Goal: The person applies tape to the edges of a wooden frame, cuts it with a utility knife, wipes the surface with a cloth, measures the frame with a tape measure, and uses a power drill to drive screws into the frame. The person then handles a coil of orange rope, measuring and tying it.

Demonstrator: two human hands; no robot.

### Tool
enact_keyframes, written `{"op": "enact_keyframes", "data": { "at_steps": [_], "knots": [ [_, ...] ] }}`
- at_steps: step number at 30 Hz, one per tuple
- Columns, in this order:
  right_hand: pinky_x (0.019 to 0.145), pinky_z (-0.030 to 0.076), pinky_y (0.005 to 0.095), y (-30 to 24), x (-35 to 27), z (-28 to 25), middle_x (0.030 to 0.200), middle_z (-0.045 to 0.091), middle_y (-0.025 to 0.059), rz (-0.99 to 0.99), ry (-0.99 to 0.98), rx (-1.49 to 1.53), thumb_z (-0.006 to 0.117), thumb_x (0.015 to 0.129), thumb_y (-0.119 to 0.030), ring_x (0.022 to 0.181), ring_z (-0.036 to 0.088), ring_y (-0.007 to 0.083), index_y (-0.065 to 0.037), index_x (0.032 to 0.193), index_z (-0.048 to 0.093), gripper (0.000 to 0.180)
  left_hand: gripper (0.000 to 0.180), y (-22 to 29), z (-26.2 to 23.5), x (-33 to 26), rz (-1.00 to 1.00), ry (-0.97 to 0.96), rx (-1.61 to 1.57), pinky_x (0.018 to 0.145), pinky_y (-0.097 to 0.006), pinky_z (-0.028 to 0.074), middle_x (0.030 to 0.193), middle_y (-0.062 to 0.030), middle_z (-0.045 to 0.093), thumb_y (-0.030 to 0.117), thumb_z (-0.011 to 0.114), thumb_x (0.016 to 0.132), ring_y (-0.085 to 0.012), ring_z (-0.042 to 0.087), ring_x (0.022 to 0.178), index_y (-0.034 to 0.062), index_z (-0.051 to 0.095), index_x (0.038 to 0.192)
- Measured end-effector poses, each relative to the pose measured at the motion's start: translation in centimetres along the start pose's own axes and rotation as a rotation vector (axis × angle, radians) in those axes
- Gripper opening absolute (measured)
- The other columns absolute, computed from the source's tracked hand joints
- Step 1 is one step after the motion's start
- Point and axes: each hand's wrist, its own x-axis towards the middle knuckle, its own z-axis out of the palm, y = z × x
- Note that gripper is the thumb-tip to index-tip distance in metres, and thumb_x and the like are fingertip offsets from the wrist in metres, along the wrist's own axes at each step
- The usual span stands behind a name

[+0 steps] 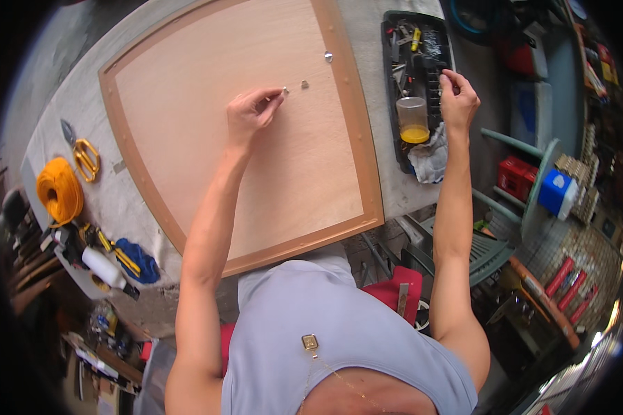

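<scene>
A large wooden panel with a brown frame (pixel 369 166) lies on the cloth-covered table in front of me. Over its pale middle, my left hand (pixel 250 116) pinches a small metal piece (pixel 285 90) between thumb and fingertips. Just right of that, a second small metal piece (pixel 304 84) rests on the wood. A shiny round metal bit (pixel 328 57) sits at the right frame strip. My right hand (pixel 459 102) is at the right edge of a black tray (pixel 410 19), fingers pinched together; whatever they hold, if anything, is too small to make out.
In the tray are a clear cup with a yellow bottom (pixel 412 114), a white rag (pixel 430 155) and loose hardware. Scissors (pixel 83 153), an orange coil of cord (pixel 59 190) and a white roll (pixel 104 268) lie left. A green chair (pixel 484 256) stands right.
</scene>
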Motion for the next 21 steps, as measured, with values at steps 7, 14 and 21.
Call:
{"op": "enact_keyframes", "data": {
  "at_steps": [7, 14, 21],
  "knots": [
    [0.075, 0.054, 0.0379, -12.3, -5.6, 11.3, 0.096, 0.066, 0.0140, -0.408, -0.552, 0.280, 0.066, 0.083, -0.011, 0.082, 0.067, 0.0300, -0.005, 0.094, 0.071, 0.013, 0.008, 0.8, 0.4, 0.3, -0.188, 0.124, -0.141, 0.058, -0.021, 0.049, 0.074, -0.0019, 0.069, 0.008, 0.074, 0.082, -0.0061, 0.061, 0.063, 0.0029, 0.073, 0.088],
    [0.070, 0.054, 0.0382, -10.1, -6.3, 13.7, 0.089, 0.067, 0.0127, -0.381, -0.478, 0.384, 0.065, 0.082, -0.006, 0.078, 0.066, 0.0309, -0.004, 0.091, 0.071, 0.011, 0.016, 2.8, 1.6, -1.2, -0.233, 0.082, -0.379, 0.064, -0.023, 0.054, 0.080, -0.0073, 0.070, 0.010, 0.075, 0.082, -0.0111, 0.065, 0.069, -0.0005, 0.071, 0.094],
    [0.059, 0.048, 0.0242, -9.7, -6.4, 9.8, 0.078, 0.068, 0.0066, 0.149, -0.851, 1.203, 0.069, 0.085, -0.007, 0.067, 0.060, 0.0111, 0.004, 0.093, 0.069, 0.013, 0.019, 5.5, 2.7, -1.3, -0.227, -0.022, -0.497, 0.070, -0.023, 0.054, 0.084, -0.0077, 0.071, 0.006, 0.071, 0.085, -0.0113, 0.065, 0.076, -0.0017, 0.070, 0.102]
  ]
}}
